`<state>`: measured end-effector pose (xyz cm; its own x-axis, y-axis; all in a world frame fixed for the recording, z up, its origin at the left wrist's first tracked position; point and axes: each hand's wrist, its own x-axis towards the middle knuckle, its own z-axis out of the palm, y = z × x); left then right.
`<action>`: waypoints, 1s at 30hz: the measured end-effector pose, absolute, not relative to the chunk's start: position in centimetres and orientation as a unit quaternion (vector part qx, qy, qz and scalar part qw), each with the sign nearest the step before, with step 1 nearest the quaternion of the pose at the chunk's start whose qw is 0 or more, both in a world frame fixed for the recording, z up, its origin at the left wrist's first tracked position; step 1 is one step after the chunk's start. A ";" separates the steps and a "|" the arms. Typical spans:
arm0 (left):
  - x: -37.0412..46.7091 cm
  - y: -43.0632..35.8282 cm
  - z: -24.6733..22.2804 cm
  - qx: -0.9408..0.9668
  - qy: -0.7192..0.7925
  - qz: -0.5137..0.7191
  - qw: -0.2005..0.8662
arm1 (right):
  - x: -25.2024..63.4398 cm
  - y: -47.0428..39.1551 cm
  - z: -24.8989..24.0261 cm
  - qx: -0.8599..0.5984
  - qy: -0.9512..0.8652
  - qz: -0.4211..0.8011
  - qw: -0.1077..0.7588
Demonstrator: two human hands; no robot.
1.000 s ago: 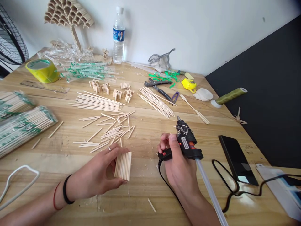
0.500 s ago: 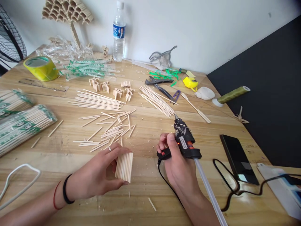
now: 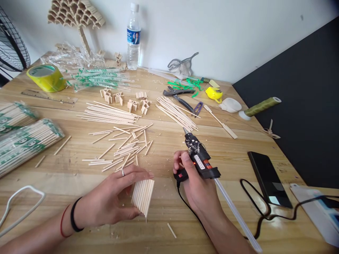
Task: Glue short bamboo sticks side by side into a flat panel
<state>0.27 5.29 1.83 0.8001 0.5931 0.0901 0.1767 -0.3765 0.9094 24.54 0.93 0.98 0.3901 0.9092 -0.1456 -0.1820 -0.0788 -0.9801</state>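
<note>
My left hand [image 3: 116,197] pinches a small panel of short wooden sticks [image 3: 143,197] laid side by side, thumb at its lower edge and fingers along the top. The panel is tilted above the table. In my right hand [image 3: 197,183] is a black hot glue gun [image 3: 198,155], its nozzle pointing up and left, a clear glue stick [image 3: 235,211] trailing from its back. The nozzle is apart from the panel. Beyond my left hand lie scattered short sticks [image 3: 129,148]. One short piece of stick [image 3: 171,230] rests near the front.
Longer sticks [image 3: 111,113] lie in two piles, with small glued stick pieces [image 3: 132,104] behind. Wrapped stick packs [image 3: 26,148] are at left. A water bottle [image 3: 134,38], pliers [image 3: 180,93], yellow tape [image 3: 46,77] and a phone [image 3: 269,179] surround the work; a black cable [image 3: 261,225] runs at right.
My right hand and the glue gun have moved slightly left. The stick panel has shifted a little right and down and tilted more in my left hand.
</note>
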 end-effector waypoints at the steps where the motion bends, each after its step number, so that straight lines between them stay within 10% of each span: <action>1: 0.3 5.3 1.8 0.802 0.242 0.203 0.507 | 24.6 0.9 0.9 -0.575 -0.327 0.459 0.593; 30: 0.0 5.2 1.9 0.812 0.231 0.211 0.492 | 24.3 0.0 2.8 -0.552 -0.589 0.389 0.443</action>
